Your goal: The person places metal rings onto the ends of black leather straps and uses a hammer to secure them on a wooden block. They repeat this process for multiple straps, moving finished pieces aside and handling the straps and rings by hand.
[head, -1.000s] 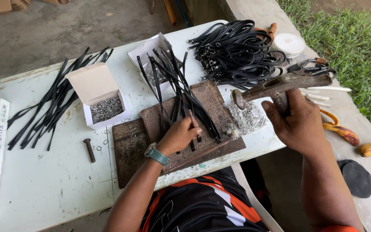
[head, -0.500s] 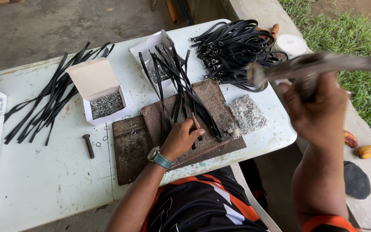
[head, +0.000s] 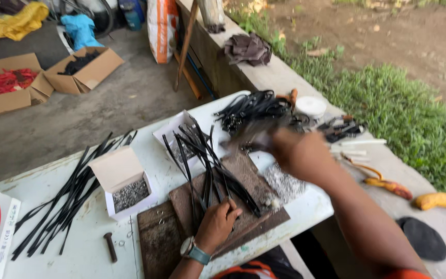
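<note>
My left hand (head: 218, 221), with a wristwatch, presses a fan of thin black straps (head: 205, 165) down onto a rusty metal plate (head: 251, 178) on the white table (head: 86, 243). My fingers pinch the straps near their lower ends. My right hand (head: 301, 155) is blurred in motion above the plate's far right corner. It grips a hammer (head: 249, 137), whose smeared head points left over the straps.
An open white box of small metal pieces (head: 129, 194) stands left of the plate, with loose black straps (head: 68, 201) beyond it. A grey heap of metal bits (head: 283, 183), a bolt (head: 110, 247), a tangle of black loops (head: 254, 108), a white roll (head: 311, 107) and bananas (head: 440, 201) lie around.
My right hand lifted the hammer high and now swings it down toward the plate, blurred. The view tilted upward, showing the floor and boxes. My left hand stayed on the straps.
</note>
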